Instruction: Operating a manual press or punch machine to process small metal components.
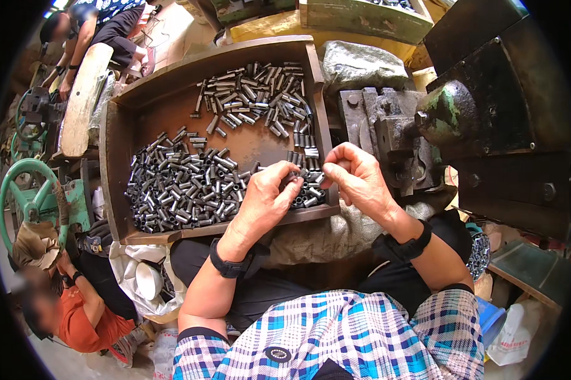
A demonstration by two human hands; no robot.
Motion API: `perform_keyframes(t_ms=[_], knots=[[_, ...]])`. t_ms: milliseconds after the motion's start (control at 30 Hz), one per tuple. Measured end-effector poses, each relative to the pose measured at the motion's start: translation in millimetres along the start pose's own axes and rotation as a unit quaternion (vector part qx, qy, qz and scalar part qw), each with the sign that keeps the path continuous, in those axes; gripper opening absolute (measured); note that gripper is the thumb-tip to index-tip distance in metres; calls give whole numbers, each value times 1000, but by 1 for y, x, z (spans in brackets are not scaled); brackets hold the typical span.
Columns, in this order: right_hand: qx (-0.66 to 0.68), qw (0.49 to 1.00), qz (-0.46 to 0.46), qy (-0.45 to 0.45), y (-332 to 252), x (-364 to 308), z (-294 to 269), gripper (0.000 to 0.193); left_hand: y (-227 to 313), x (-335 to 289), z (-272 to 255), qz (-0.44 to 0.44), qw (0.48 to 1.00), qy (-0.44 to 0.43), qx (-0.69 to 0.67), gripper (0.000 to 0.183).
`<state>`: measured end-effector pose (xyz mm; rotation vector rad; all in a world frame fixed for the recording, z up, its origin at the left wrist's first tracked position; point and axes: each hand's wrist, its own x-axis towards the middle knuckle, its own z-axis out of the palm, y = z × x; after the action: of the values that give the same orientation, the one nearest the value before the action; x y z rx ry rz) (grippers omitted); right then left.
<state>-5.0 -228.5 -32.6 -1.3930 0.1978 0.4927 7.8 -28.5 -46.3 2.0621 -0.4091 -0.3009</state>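
Observation:
A brown metal tray [212, 47] in front of me holds many short metal tubes [187, 183], heaped at the near left and piled more loosely at the far right [253, 92]. Over the tray's near right corner, my left hand [267, 195] pinches thumb and forefinger together on something small that I cannot make out. Close by on its right, my right hand [361, 185] has its fingertips closed on a small metal tube [321, 178]. Beneath and between the fingertips, several tubes stand or lie in short rows [310, 153] along the tray's right wall.
A heavy dark machine [488, 107] with a metal vise-like block [393, 126] stands at the right. Left of the tray are a green handwheel [35, 199] and a white bag [147, 282] holding a bowl. Two other people [86, 313] sit at the left. A wooden crate [367, 19] is at the back.

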Motion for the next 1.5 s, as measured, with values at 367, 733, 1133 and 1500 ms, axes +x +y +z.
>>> perform_keyframes(t_ms=[367,733,1133,1500], knots=[[-8,999,-49,1,10,1,-3,9,7,-5,8,-109,962,-38,-247,14],[115,992,-28,35,8,-1,-6,9,2,-2,8,-171,905,-27,-388,16],[133,991,-24,21,17,0,-5,10,0,-3,8,-161,895,-27,-414,20],[173,985,-14,5,20,0,-5,13,-3,-3,8,-198,860,-35,-468,15]])
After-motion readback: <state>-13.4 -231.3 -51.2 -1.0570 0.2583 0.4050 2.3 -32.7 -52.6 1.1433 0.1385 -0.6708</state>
